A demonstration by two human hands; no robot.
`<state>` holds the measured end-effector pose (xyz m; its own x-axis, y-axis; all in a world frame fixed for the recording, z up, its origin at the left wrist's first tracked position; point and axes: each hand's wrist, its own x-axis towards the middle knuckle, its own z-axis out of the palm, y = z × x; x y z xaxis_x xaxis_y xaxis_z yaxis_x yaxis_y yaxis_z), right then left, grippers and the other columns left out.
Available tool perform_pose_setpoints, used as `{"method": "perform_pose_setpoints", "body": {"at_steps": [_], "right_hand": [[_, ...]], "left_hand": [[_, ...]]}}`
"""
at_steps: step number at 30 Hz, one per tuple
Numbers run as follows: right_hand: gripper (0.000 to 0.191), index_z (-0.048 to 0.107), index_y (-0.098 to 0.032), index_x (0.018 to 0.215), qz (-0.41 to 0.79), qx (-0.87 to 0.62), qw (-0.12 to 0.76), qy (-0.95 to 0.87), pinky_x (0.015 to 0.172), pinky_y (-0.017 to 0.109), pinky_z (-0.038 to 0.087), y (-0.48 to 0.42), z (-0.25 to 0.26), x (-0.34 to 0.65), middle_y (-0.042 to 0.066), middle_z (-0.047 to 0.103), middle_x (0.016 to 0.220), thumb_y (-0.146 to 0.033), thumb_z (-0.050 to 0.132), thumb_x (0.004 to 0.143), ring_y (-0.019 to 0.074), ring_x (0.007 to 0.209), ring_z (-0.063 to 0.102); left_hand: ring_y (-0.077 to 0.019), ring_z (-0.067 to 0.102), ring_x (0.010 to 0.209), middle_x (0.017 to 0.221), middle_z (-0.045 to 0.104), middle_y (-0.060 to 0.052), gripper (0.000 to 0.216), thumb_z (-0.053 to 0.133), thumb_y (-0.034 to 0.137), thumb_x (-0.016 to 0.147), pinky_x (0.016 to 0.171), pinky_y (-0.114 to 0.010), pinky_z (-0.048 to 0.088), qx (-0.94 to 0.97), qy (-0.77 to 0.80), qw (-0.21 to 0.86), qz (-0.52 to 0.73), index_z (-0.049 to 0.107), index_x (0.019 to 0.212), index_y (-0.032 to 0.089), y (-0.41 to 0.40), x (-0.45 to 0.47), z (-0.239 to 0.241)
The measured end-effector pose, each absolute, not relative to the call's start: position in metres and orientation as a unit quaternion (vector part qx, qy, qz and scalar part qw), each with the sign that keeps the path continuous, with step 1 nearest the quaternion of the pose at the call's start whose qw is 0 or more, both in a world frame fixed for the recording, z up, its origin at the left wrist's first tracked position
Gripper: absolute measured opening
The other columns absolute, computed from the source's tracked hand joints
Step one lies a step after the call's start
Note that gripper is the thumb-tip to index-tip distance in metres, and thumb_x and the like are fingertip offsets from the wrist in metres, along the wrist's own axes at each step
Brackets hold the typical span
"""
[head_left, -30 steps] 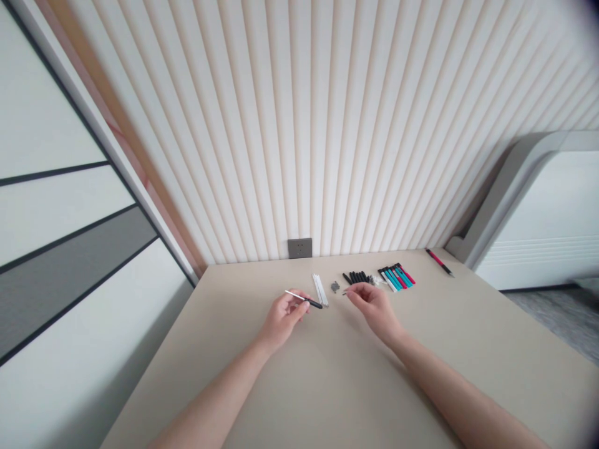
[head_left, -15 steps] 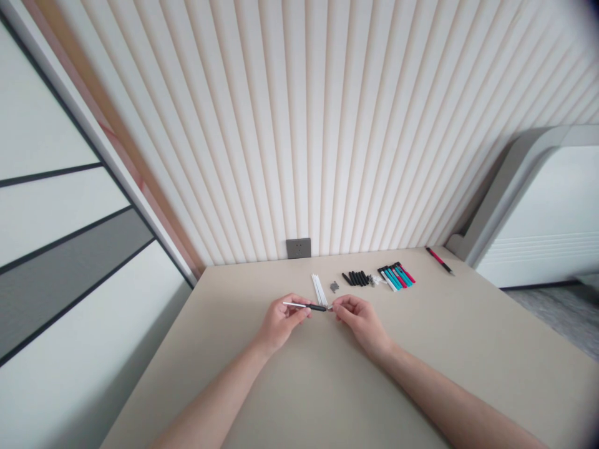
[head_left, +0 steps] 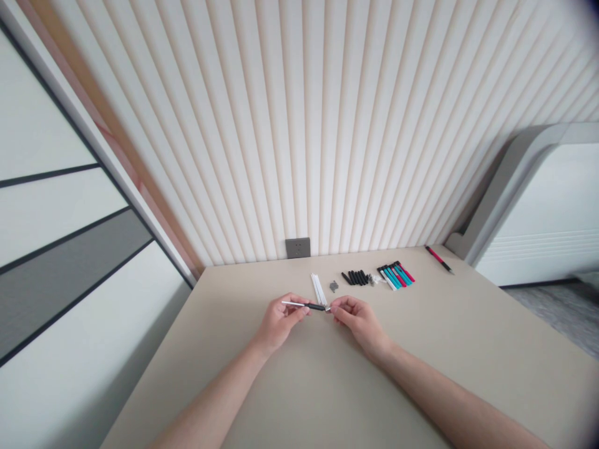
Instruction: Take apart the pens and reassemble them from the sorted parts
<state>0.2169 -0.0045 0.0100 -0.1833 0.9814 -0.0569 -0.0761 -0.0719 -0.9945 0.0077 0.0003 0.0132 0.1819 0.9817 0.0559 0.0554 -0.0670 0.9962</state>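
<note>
My left hand [head_left: 281, 319] is closed in a pinch around a black pen barrel [head_left: 315, 306]. From the barrel's left end a thin white refill [head_left: 292, 304] sticks out past my fingers. At the other end, my right hand [head_left: 358, 318] pinches a small silvery pen tip [head_left: 327, 308], which meets the barrel or sits right at it; the exact contact is too small to tell. Just behind the barrel lie several white refills [head_left: 318, 288] side by side. A little pile of small grey parts [head_left: 334, 286] is to their right.
Farther right on the beige table [head_left: 290, 386] are several black barrels [head_left: 355, 277], small metal and clear pieces [head_left: 373, 280], and coloured pen bodies [head_left: 397, 275] in white, teal and red. A red and black pen [head_left: 438, 259] lies near the back right. A socket [head_left: 298, 247] is on the ribbed wall.
The silvery tip in my right hand is slightly closer to the barrel's end. My left hand keeps its hold, and the view has shifted very little.
</note>
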Motion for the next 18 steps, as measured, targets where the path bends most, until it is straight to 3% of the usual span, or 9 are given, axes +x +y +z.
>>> {"method": "perform_pose_setpoints", "body": {"at_steps": [10, 18], "right_hand": [[0.038, 0.066, -0.017, 0.09, 0.575, -0.422, 0.444, -0.542, 0.058, 0.024, 0.037, -0.0046, 0.0023, 0.2162, 0.0, 0.061, 0.069, -0.05, 0.071, 0.073, 0.0121, 0.062, 0.05], [0.039, 0.071, -0.018, 0.096, 0.543, -0.425, 0.434, -0.58, 0.066, 0.027, 0.042, -0.0071, 0.0043, 0.2177, 0.004, 0.069, 0.085, -0.052, 0.067, 0.077, 0.0166, 0.073, 0.057]], "left_hand": [[-0.0155, 0.065, 0.076, 0.089, 0.074, -0.006, 0.026, 0.075, 0.035, 0.074, 0.07, -0.025, 0.049, 0.567, 0.435, 0.532, 0.453, 0.067, 0.089, 0.015, 0.0009, 0.0069, 0.0118], [-0.0193, 0.068, 0.086, 0.096, 0.074, -0.008, 0.026, 0.076, 0.035, 0.074, 0.08, -0.031, 0.05, 0.558, 0.428, 0.553, 0.447, 0.066, 0.087, 0.015, -0.0006, 0.0074, 0.0145]]}}
